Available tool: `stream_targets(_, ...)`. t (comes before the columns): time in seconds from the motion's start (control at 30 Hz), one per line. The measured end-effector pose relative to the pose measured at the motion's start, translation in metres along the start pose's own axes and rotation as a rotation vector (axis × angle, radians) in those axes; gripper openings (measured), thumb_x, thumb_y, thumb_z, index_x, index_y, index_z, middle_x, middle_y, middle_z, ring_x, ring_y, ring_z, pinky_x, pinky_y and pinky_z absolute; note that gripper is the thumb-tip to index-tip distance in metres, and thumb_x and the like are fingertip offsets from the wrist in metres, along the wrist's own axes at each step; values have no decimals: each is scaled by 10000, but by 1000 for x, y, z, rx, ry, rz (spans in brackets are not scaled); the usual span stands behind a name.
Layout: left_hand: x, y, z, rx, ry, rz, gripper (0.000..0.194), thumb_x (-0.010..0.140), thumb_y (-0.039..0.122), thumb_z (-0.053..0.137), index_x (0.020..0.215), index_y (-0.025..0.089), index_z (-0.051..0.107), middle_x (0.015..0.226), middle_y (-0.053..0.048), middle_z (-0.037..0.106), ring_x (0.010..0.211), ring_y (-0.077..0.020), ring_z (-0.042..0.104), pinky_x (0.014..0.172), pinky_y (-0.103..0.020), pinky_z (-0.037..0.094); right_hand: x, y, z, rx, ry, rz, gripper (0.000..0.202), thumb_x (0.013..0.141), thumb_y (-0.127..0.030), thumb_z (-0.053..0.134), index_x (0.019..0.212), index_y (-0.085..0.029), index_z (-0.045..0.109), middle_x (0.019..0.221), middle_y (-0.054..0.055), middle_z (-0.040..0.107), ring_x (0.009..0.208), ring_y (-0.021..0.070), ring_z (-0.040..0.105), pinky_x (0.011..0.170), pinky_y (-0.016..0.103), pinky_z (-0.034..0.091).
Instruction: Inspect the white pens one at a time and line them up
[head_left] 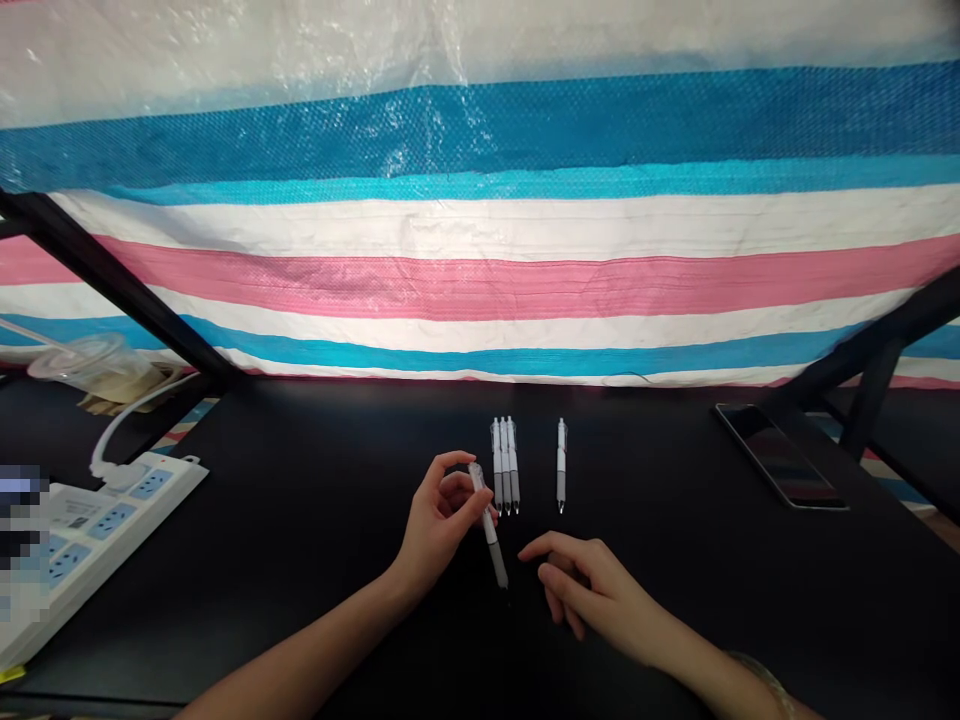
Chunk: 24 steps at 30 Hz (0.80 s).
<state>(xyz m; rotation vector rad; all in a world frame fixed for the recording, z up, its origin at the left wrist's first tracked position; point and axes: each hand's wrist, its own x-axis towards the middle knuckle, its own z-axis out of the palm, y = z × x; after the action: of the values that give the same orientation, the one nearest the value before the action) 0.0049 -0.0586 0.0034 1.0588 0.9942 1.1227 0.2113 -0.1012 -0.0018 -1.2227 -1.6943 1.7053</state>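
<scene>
My left hand [444, 520] is closed around the upper part of a white pen with a grey grip [493, 545], its tip pointing down and toward me. Just right of it, my right hand [585, 590] hovers with fingers apart and slightly curled, holding nothing. Beyond the hands, three matching white pens [506, 465] lie side by side, tips toward me. Another white pen [561, 465] lies alone a little to their right.
A black table [337, 450] carries everything. At the right lies a dark smartphone [780, 455]. A white power strip [97, 530] with a plugged-in cable sits at the left. Black frame bars [127, 290] and a striped tarp [480, 280] stand behind.
</scene>
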Motion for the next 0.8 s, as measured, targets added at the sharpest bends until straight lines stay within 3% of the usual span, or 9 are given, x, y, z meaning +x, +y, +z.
stream_targets(0.3, 12, 7, -3, 86, 8, 40, 379, 793, 296, 669, 1117, 228, 484, 723, 33, 609, 674, -174, 672, 655, -319, 569, 2, 4, -1, 20, 5, -20, 303, 931, -396, 447, 1080, -174, 589, 595, -32, 588, 401, 64, 470, 430, 179, 359)
stream_targets(0.53, 62, 16, -12, 446, 55, 154, 498, 787, 312, 660, 1251, 220, 506, 770, -11, 664, 707, -175, 661, 548, -244, 566, 3, 6, -3, 9, 42, -59, 297, 923, -394, 461, 1052, -164, 597, 584, -28, 586, 398, 68, 474, 426, 184, 349)
stream_targets(0.67, 80, 10, -15, 525, 79, -29, 574, 732, 204, 692, 1276, 177, 509, 1184, -135, 609, 617, -124, 665, 521, -252, 585, 5, 4, -7, -8, 66, -84, 304, 927, -397, 445, 1049, -160, 592, 580, -28, 579, 398, 73, 470, 436, 196, 362)
stream_targets(0.8, 62, 8, -19, 509, 37, -71, 477, 782, 181, 613, 1248, 143, 520, 1232, -164, 578, 627, -132, 689, 582, -282, 602, 5, 1, -18, -224, 208, -160, 262, 938, -342, 425, 1069, -183, 588, 640, -14, 593, 483, 104, 527, 497, 225, 418)
